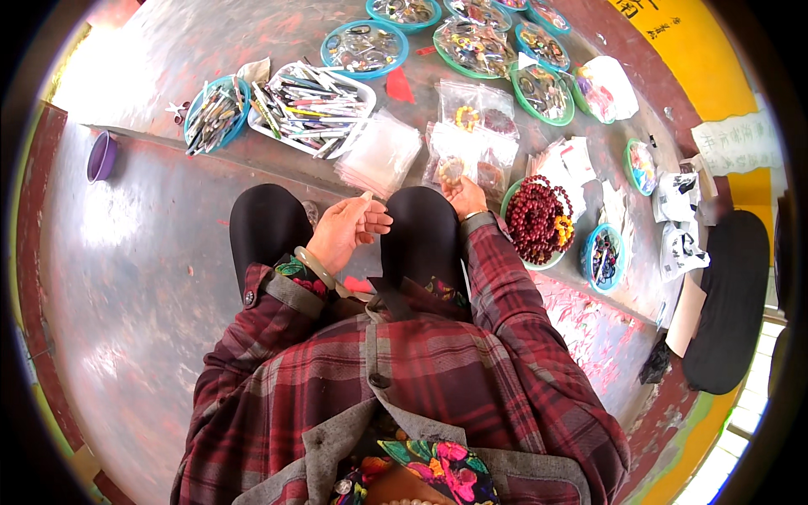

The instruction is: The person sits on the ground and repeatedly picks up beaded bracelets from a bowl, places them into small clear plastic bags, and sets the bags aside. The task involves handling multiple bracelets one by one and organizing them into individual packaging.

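Observation:
My left hand (347, 231) is raised above my lap between my knees, its fingers curled in. A small pale bit shows at its fingertips, too small to name. Further right, my right hand (465, 198) reaches past my right knee, with its fingertips closed at the lower edge of a pale bead bracelet (450, 171). That bracelet lies at clear plastic bags (488, 151), and whether it is inside one is unclear. Behind it sits a yellow bead bracelet (467, 118) in another bag. Between my hands and the pens lies a stack of clear empty bags (380, 156).
Dark red bead strings (539, 219) heap in a green bowl right of my right hand. A blue basket (604, 259) stands beyond it. A white tray of pens (316, 109) and a blue basket of pens (217, 116) are at left. Several trinket baskets (364, 49) line the back.

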The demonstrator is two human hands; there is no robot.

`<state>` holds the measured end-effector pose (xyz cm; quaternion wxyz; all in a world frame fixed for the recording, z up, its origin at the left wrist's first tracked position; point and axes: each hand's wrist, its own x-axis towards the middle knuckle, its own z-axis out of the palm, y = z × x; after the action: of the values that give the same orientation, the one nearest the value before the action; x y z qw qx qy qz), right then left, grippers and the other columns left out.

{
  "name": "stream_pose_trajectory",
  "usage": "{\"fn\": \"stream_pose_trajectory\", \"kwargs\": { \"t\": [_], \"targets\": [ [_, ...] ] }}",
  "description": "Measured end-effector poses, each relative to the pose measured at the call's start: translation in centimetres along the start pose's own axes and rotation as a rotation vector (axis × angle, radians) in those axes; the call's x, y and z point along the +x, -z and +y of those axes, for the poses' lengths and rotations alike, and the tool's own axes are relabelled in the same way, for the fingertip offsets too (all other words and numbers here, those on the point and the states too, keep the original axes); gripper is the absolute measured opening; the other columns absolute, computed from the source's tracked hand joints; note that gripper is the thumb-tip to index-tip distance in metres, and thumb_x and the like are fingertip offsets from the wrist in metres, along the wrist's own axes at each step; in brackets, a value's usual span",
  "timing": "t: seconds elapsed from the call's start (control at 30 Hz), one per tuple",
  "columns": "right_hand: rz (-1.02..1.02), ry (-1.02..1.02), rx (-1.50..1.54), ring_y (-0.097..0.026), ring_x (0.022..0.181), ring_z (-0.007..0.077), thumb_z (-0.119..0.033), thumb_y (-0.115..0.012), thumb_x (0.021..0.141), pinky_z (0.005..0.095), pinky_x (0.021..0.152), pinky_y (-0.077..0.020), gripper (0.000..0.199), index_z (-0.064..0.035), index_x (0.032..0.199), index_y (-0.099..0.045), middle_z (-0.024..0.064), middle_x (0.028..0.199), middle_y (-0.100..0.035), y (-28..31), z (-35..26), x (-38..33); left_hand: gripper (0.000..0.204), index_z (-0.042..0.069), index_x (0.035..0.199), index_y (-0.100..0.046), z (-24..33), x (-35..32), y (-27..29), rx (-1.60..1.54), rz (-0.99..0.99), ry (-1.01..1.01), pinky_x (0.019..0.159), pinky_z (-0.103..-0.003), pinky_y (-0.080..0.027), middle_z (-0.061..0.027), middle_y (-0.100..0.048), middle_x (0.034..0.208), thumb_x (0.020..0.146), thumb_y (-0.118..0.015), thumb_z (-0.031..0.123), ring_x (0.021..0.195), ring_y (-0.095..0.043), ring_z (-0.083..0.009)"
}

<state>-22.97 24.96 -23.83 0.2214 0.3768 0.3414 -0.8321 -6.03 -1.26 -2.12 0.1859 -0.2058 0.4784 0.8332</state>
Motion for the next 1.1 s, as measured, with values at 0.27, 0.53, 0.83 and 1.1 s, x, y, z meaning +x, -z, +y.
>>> {"fn": "stream_pose_trajectory", "kwargs": {
  "t": [0.27, 0.53, 0.83, 1.1],
  "targets": [
    [-0.259, 0.04, -0.172, -0.06, 0.082, 0.0302, -0.023, -0.046, 0.089, 0.0368, 0.074, -0.0517, 0.037, 0.0111, 0.104, -0.045, 0.0238, 0.097, -0.058, 1.3, 1.0, -5.7, 0.034, -0.001, 0.099, -0.057, 0.0, -0.2, -0.5, 0.023, 0.013, 0.012, 0.065, -0.025, -0.044, -0.0117, -0.064, 0.091, 0.092, -0.046, 0.031, 0.081, -0.061, -0.0177],
    [-0.096, 0.327, -0.329, -0.06, 0.075, 0.0203, -0.012, -0.049, 0.085, 0.0308, 0.062, -0.0486, 0.014, -0.0012, 0.092, -0.055, 0.0112, 0.082, -0.06, -0.4, -0.2, -11.0, 0.032, 0.002, 0.101, -0.056, -0.9, 0.8, 0.7, 0.04, 0.027, -0.062, 0.066, -0.025, -0.043, -0.0093, -0.064, 0.092, 0.092, -0.047, 0.031, 0.081, -0.06, -0.0159],
    [-0.426, 0.759, -0.605, -0.05, 0.055, 0.0099, -0.016, -0.056, 0.088, 0.0237, 0.056, -0.0403, 0.02, -0.0031, 0.072, -0.06, 0.0021, 0.061, -0.056, -12.8, 1.0, -24.0, 0.027, 0.005, 0.095, -0.059, -3.5, 3.2, 2.3, 0.008, 0.268, -0.069, 0.066, -0.027, -0.043, -0.0054, -0.063, 0.087, 0.089, -0.049, 0.029, 0.078, -0.058, -0.015],
    [-0.417, 1.054, -1.704, -0.063, 0.073, 0.0314, -0.023, -0.054, 0.077, 0.0377, 0.068, -0.0473, 0.025, -0.0014, 0.083, -0.065, 0.0164, 0.076, -0.065, -14.7, 3.6, -15.5, 0.031, 0.003, 0.087, -0.063, -7.0, 2.4, 1.2, 0.664, -0.27, 0.08, 0.059, -0.034, -0.051, -0.0085, -0.065, 0.083, 0.088, -0.051, 0.031, 0.071, -0.063, -0.0177]
  ]
}}
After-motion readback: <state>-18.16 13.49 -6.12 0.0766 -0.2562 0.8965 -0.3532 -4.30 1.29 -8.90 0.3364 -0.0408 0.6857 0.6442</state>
